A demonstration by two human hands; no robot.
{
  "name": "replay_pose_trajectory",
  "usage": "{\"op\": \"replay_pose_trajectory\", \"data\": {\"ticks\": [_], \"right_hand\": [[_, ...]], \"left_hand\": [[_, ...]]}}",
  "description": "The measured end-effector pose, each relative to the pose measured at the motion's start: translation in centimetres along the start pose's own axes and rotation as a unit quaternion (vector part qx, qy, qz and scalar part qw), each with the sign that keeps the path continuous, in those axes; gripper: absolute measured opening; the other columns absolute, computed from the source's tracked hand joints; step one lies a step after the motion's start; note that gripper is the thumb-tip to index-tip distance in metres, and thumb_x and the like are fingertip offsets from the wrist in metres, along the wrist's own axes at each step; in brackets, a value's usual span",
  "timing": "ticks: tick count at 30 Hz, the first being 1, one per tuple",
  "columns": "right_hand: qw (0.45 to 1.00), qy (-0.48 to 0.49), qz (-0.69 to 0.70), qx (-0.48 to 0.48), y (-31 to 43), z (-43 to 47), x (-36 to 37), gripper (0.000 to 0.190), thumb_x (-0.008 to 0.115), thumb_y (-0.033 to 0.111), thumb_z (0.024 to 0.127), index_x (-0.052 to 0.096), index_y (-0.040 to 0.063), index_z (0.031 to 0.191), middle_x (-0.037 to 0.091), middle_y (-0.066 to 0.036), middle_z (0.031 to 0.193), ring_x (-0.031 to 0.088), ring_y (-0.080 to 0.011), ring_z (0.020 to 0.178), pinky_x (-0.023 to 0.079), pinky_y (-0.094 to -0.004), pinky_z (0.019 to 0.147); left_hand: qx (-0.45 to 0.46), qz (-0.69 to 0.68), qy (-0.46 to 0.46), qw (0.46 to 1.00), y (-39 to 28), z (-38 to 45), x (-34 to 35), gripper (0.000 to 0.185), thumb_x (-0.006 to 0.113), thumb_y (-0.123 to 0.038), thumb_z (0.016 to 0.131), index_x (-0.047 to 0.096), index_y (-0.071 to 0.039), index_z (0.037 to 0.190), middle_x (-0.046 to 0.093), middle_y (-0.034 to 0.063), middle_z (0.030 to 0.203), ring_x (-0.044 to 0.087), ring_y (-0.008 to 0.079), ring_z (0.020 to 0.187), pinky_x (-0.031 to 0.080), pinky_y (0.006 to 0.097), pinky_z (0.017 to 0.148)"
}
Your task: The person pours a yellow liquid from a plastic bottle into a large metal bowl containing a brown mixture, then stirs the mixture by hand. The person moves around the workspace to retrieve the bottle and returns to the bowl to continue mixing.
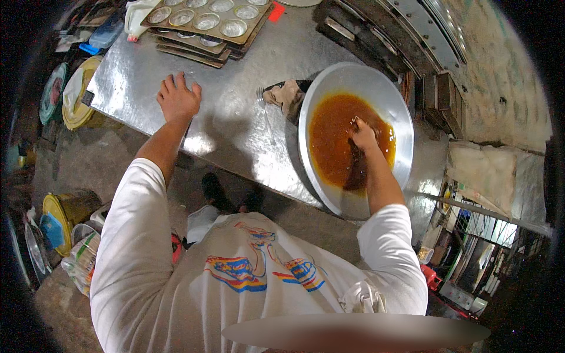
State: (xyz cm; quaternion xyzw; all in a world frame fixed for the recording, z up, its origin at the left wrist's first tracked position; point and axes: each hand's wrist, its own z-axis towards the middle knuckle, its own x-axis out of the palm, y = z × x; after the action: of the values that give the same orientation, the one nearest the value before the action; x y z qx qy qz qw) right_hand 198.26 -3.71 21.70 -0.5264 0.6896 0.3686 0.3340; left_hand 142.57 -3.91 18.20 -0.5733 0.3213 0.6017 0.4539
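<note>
A wide metal basin stands on the metal tabletop and holds amber-brown liquid. Over that liquid, my right hand has its fingers curled around the thin wire-like end of something; the rest of it is too unclear to name. My left hand lies on the tabletop with spread fingers and holds nothing. Between my hands are a metal fork and a crumpled dark and beige cloth, which touches or lies close to the basin's left side.
Stacked muffin pans and a white plastic jug are at the back left. Dark metal trays line the back right, by the wall. Lidded buckets stand off the table's left edge.
</note>
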Motion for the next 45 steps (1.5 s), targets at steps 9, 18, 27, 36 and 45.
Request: {"op": "replay_pose_trajectory", "data": {"ticks": [9, 18, 27, 36, 45], "right_hand": [[0.984, -0.067, -0.026, -0.163, 1.8, -10.9, 6.1, 0.071, 0.072, 0.023, 0.083, 0.045, 0.011, 0.148, 0.036, -0.025, 0.153, 0.023, -0.0430, 0.147, 0.020, -0.0476, 0.122], [0.987, -0.111, 0.053, -0.101, -0.5, 1.9, 1.0, 0.059, 0.073, 0.030, 0.084, 0.055, 0.007, 0.136, 0.050, -0.030, 0.140, 0.050, -0.0485, 0.126, 0.045, -0.0496, 0.105], [0.981, -0.108, 0.005, -0.160, 2.1, -10.8, 5.4, 0.069, 0.075, 0.017, 0.079, 0.050, 0.016, 0.144, 0.040, -0.028, 0.149, 0.036, -0.0429, 0.141, 0.032, -0.0478, 0.116], [0.995, -0.072, -0.032, -0.068, 0.5, 1.3, 0.9, 0.057, 0.075, 0.026, 0.078, 0.059, 0.009, 0.131, 0.053, -0.027, 0.138, 0.052, -0.0451, 0.126, 0.043, -0.0505, 0.104], [0.989, -0.066, 0.007, -0.136, -1.0, -11.0, 5.1, 0.079, 0.074, 0.017, 0.081, 0.040, 0.019, 0.152, 0.029, -0.026, 0.157, 0.042, -0.0437, 0.137, 0.038, -0.0452, 0.113]], "left_hand": [[0.001, -0.008, -0.001, 1.000, 0.1, 0.1, -0.1, 0.061, 0.047, -0.047, 0.093, 0.046, -0.014, 0.145, 0.038, 0.0158, 0.151, 0.029, 0.0333, 0.143, 0.023, 0.0514, 0.115], [0.006, -0.001, -0.013, 1.000, 0.0, 0.0, 0.3, 0.062, 0.047, -0.047, 0.093, 0.046, -0.013, 0.145, 0.038, 0.0163, 0.150, 0.030, 0.0337, 0.143, 0.023, 0.0518, 0.114], [0.004, -0.012, -0.001, 1.000, 0.2, 0.2, 0.2, 0.063, 0.047, -0.048, 0.093, 0.045, -0.013, 0.146, 0.038, 0.0169, 0.152, 0.030, 0.0349, 0.143, 0.023, 0.0530, 0.114], [0.024, 0.008, -0.035, 0.999, 0.3, 0.1, 0.5, 0.062, 0.047, -0.049, 0.093, 0.047, -0.013, 0.145, 0.041, 0.0183, 0.149, 0.033, 0.0369, 0.141, 0.026, 0.0551, 0.113], [0.002, -0.021, -0.002, 1.000, 0.3, 0.2, 0.3, 0.063, 0.047, -0.048, 0.093, 0.045, -0.013, 0.146, 0.038, 0.0169, 0.152, 0.030, 0.0345, 0.143, 0.023, 0.0527, 0.115]]}}
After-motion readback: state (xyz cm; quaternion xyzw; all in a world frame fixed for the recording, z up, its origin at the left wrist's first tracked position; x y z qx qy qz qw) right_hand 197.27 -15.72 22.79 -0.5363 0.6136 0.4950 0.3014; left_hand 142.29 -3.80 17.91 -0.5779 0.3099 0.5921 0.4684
